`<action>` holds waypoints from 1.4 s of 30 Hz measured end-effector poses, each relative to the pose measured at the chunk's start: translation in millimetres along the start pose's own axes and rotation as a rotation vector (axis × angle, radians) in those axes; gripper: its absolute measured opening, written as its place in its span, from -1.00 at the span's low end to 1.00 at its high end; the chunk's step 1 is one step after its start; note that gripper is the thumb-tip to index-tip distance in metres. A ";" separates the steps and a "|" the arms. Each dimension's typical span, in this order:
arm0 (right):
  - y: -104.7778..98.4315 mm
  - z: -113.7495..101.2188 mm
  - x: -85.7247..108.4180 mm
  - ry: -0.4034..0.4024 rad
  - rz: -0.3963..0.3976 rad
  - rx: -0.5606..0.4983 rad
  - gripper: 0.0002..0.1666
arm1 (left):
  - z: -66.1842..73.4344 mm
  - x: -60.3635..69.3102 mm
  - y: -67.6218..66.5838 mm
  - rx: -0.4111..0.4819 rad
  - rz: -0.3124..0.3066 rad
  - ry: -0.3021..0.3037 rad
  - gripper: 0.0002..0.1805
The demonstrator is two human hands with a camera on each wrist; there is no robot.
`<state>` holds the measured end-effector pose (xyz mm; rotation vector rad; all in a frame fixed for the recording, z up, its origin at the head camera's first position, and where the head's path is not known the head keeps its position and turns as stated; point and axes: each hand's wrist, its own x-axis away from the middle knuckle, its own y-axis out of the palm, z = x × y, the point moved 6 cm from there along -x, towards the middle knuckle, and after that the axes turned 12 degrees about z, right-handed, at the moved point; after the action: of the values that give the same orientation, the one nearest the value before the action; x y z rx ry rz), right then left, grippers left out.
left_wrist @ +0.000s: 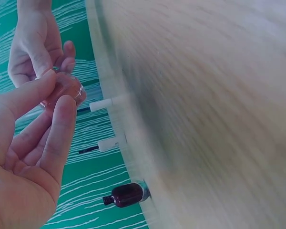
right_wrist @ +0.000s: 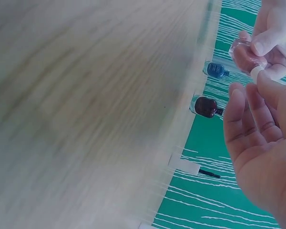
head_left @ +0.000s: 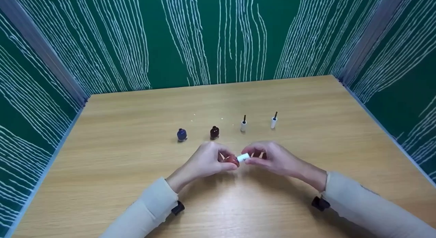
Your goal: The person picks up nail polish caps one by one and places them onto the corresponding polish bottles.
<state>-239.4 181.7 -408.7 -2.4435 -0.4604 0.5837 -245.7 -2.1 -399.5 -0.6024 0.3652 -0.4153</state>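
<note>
Two-handed work on a small red bottle [head_left: 232, 160] with a white cap [head_left: 243, 157], held just above the near half of the worktop [head_left: 136, 146]. The left hand [head_left: 211, 159] pinches the bottle's body between thumb and fingers; the right hand [head_left: 274, 158] pinches the cap between thumb and forefinger, its other fingers loosely bent. Bottle and cap lie tilted, nearly end to end, with the cap at the neck and pointing toward the right hand. The step in hand appears to be turning the cap at the neck; whether it is being loosened or tightened cannot be told. The next move seems to call for a steady left-hand grip on the rounded glass, with the cap kept in line with the neck so that nothing spills and any brush inside does not catch the rim.

Beyond the hands, a loose row stands upright on the worktop: a blue bottle [head_left: 182, 135] and a dark bottle [head_left: 214, 132], both uncapped, then a middle cap [head_left: 243, 125] and a rightmost cap [head_left: 273, 122], both white and set with their black brushes upward. The dark bottle stands nearest the left hand and the middle cap near the right; a forward sweep could topple either. Nothing lies between the two hands except the held pair. Green panels with white lines [head_left: 167, 74] border the far edge and sides.
</note>
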 end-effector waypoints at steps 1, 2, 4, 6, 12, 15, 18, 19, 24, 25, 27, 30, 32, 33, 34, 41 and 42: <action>0.1 -0.5 1.1 0.002 -0.002 0.003 -0.74 | -0.1 0.9 0.7 0.001 -0.002 -0.002 -0.89; 0.2 -1.1 1.8 0.002 -0.005 0.007 -0.74 | 0.0 1.8 1.0 0.000 -0.003 -0.004 -0.89; 0.0 -3.0 2.1 -0.003 -0.005 0.018 -0.72 | -0.1 3.5 0.5 0.006 -0.004 -0.017 -0.90; -0.3 -5.7 1.2 -0.008 -0.003 0.026 -0.71 | 0.1 4.4 -1.6 -0.002 0.005 -0.026 -0.90; -2.3 -14.4 -3.4 -0.017 -0.002 0.058 -0.71 | 3.6 3.9 -8.7 -0.002 0.007 -0.016 -0.88; -1.7 -18.2 -4.5 -0.030 -0.003 0.066 -0.72 | 6.6 5.3 -11.6 -0.004 0.010 -0.009 -0.87; 0.2 -22.6 -5.0 -0.053 -0.007 0.076 -0.72 | 8.8 8.7 -15.0 -0.010 0.021 -0.011 -0.88; 0.5 -24.0 -4.9 -0.062 -0.002 0.080 -0.72 | 9.6 10.0 -15.7 -0.009 0.024 -0.009 -0.88; 5.0 -30.6 -1.2 -0.118 0.012 0.115 -0.73 | 10.1 18.8 -13.9 -0.005 0.028 -0.001 -0.91; 6.6 -31.2 -0.1 -0.134 0.013 0.123 -0.74 | 10.0 20.8 -13.1 -0.002 0.028 -0.002 -0.92; 9.7 -32.9 2.1 -0.180 0.019 0.147 -0.75 | 10.0 24.5 -11.7 -0.001 0.028 0.006 -0.93; 11.5 -33.7 1.3 -0.227 0.038 0.170 -0.76 | 8.8 24.1 -12.3 -0.005 0.035 0.017 -0.92; 11.6 -34.9 0.7 -0.242 0.047 0.176 -0.75 | 8.9 23.1 -13.2 -0.017 0.038 0.029 -0.92; 11.6 -35.3 0.3 -0.242 0.050 0.176 -0.74 | 8.9 22.3 -14.0 -0.022 0.040 0.032 -0.92; 11.3 -35.9 -0.4 -0.242 0.056 0.177 -0.73 | 8.9 21.6 -14.7 -0.027 0.040 0.033 -0.92; 8.2 -33.5 -3.6 -0.234 0.079 0.191 -0.74 | 9.8 15.2 -15.9 -0.042 0.042 0.031 -0.91; 7.4 -32.3 -3.4 -0.229 0.079 0.189 -0.74 | 10.2 14.1 -15.2 -0.041 0.042 0.035 -0.91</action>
<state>-224.8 159.8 -388.3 -2.2330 -0.3810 0.9045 -233.2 -15.4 -385.3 -0.6270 0.4197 -0.3792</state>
